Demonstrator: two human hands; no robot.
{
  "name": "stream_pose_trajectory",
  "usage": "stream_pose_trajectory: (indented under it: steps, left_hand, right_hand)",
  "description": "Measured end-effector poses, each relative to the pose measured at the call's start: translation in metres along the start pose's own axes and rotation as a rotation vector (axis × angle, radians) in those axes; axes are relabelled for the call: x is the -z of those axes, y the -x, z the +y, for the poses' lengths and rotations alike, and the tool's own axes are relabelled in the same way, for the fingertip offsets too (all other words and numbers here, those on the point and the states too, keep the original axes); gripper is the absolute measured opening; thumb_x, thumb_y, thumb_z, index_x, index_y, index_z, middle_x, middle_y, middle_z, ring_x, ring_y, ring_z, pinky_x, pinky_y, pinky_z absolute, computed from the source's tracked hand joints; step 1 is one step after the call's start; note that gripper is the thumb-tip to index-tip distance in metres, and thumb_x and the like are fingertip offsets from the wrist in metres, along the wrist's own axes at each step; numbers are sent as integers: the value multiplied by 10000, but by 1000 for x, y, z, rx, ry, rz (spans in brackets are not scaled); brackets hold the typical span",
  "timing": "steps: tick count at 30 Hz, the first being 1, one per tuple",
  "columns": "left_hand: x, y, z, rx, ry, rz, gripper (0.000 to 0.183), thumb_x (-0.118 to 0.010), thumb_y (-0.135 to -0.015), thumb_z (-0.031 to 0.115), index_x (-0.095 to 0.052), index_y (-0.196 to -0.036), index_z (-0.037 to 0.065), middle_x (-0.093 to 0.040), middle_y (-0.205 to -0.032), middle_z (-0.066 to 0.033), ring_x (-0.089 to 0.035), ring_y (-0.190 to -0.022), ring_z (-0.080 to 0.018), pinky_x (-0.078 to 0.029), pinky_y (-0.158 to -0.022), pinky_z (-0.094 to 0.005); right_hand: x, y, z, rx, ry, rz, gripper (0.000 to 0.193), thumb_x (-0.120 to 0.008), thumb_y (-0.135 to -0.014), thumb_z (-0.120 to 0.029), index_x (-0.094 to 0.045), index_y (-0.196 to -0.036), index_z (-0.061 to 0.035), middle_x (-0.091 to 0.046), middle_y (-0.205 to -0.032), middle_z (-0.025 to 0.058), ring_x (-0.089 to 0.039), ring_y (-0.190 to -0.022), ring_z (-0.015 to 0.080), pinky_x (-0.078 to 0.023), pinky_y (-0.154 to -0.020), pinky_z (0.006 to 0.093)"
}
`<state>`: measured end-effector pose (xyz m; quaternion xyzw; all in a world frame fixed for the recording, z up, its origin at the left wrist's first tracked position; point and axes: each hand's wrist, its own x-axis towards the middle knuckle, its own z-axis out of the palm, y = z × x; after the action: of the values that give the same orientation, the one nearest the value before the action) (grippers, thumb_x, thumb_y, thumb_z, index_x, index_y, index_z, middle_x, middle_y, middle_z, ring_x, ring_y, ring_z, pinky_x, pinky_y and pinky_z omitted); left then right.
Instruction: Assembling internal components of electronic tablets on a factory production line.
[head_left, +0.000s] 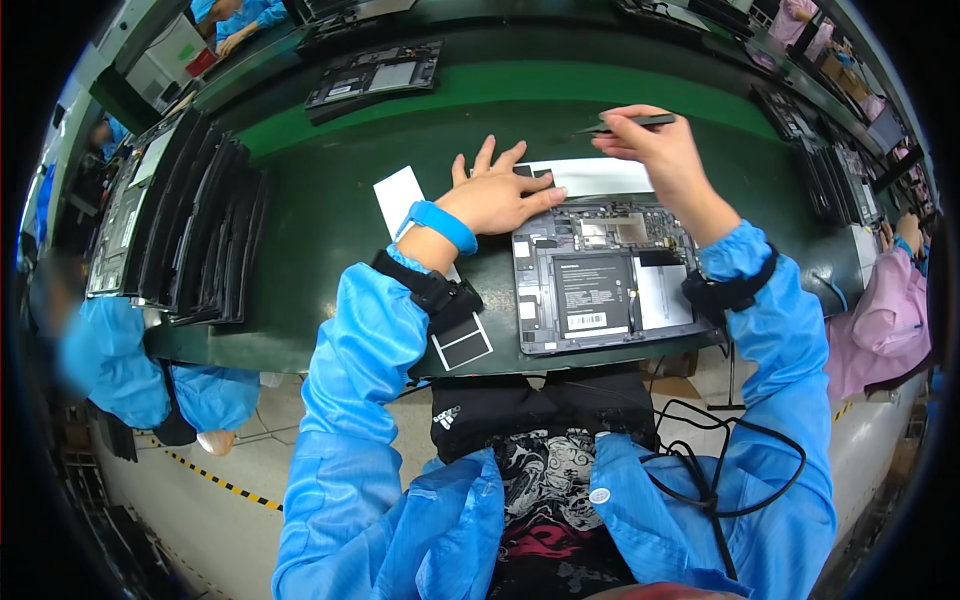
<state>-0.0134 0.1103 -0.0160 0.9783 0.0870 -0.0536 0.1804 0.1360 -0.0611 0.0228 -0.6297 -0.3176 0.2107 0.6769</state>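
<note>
An opened laptop base (540, 265) lies on the green bench in front of me, its battery (594, 290) and circuit board (620, 228) exposed. My left hand (497, 200) is spread, fingers apart, at the laptop's upper left corner, over the end of a white sheet (590, 174). Beyond the laptop, my right hand (650, 145) is raised and pinches dark tweezers (650, 120), their tips pointing left above the bench. Under my left forearm lies a white strip (400, 196). Nearer the front edge is a sheet with dark rectangular pads (464, 345).
A stack of laptop bases (190, 220) stands on edge at the left. Another opened base (375, 78) lies at the back, and more (835, 175) stand at the right. People in blue and pink work nearby. A black cable (715, 490) hangs beside my right arm.
</note>
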Motion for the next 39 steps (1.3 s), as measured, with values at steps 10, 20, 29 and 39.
stream_pose_trajectory:
  steps: [10, 20, 29, 39]
  left_hand:
    - [19, 9, 58, -95, 486, 117, 271, -575, -903, 237, -628, -932, -27, -624, -698, -60, -565, -597, -152, -470, -576, -277]
    - [-9, -18, 78, 94, 674, -41, 274, -639, -876, 217, -628, -883, -58, -605, -651, -45, -534, -529, -87, -427, -489, -227]
    - [-6, -28, 81, 80, 754, -87, 223, -647, -864, 181, -640, -768, -20, -584, -614, -26, -511, -497, -71, -397, -457, -208]
    - [-8, -37, 86, 104, 495, -34, 341, -665, -837, 249, -632, -638, -27, -577, -529, -53, -519, -440, -96, -406, -432, -243]
  right_hand:
    - [69, 68, 5, -300, 14, 83, 216, -640, -869, -146, -607, -991, 29, -665, -866, 114, -678, -784, 173, -527, -645, 233]
    - [70, 68, 25, -262, -193, 13, 210, -635, -874, -139, -604, -988, 35, -667, -864, 120, -678, -798, 173, -534, -674, 223]
    - [66, 70, 26, -235, -111, 14, 191, -640, -858, -116, -621, -945, 53, -661, -854, 126, -678, -778, 182, -548, -683, 237]
    - [64, 70, 30, -207, -22, 31, 178, -649, -844, -81, -628, -948, 61, -657, -839, 127, -677, -764, 174, -559, -691, 235]
